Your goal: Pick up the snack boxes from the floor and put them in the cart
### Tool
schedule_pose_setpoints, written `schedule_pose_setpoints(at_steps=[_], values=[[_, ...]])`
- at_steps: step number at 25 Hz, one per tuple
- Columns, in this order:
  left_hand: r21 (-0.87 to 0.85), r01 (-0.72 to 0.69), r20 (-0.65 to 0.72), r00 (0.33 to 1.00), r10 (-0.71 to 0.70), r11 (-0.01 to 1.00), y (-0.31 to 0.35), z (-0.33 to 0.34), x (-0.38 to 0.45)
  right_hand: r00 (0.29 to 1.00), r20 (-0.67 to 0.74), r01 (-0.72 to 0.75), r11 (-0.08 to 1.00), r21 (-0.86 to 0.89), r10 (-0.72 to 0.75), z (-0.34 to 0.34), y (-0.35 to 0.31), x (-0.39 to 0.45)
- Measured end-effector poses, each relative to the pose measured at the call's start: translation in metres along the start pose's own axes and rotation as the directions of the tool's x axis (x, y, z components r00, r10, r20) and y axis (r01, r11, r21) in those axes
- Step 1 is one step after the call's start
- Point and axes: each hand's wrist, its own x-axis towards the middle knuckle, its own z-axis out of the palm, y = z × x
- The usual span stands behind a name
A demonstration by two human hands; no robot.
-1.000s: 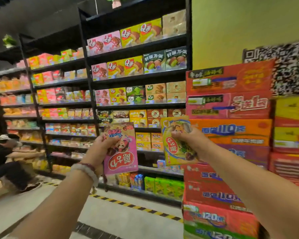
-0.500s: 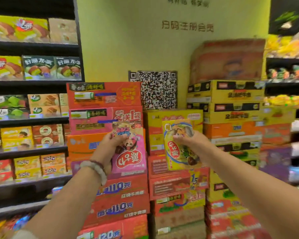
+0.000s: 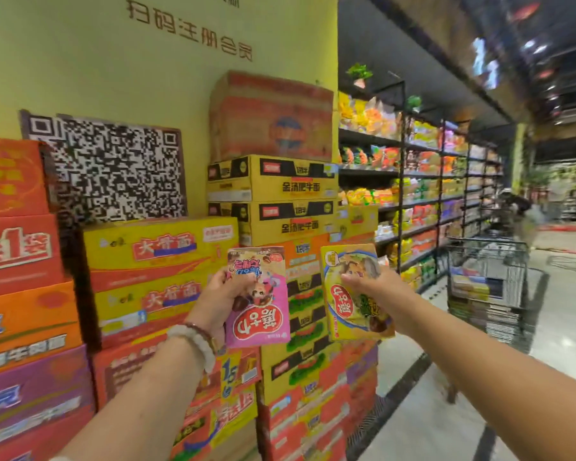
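Snack boxes, pink (image 3: 258, 296) and yellow (image 3: 353, 294), gripped by left (image 3: 218, 294) and right (image 3: 384, 291) hands; blurred cart (image 3: 486, 277) partly hidden.

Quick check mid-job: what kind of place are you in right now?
Most likely a supermarket aisle: stacked cartons of packaged food against the wall, long shelves full of snack bags on the right, and a wire shopping cart standing further down the aisle.

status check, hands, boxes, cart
Left hand grips pink box. Right hand grips yellow box. Cart ahead right, path open.
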Motion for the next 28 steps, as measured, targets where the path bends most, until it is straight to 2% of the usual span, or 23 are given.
schedule_pose_setpoints(at_steps=[3,8,12,18,28], values=[[-0.013,0.029,0.103,0.994,-0.028,0.999,-0.013,0.030,0.051,0.995,-0.102,0.010,0.999,0.032,-0.006,-0.031,0.009,0.020],[0.008,0.064,0.300,0.952,-0.064,0.998,-0.030,0.084,0.127,0.939,-0.338,-0.059,0.998,0.020,0.062,-0.078,0.023,0.048],[0.012,0.093,0.399,0.912,-0.090,0.996,-0.051,0.134,0.164,0.891,-0.445,-0.074,0.996,0.045,0.086,-0.119,0.036,0.051],[0.022,0.170,0.508,0.847,-0.157,0.985,-0.102,0.233,0.215,0.841,-0.533,-0.081,0.996,0.036,0.088,-0.207,0.062,0.069],[-0.018,0.170,0.593,0.795,-0.126,0.985,-0.155,0.415,0.300,0.811,-0.582,-0.058,0.998,0.017,0.058,-0.384,0.104,0.145]])
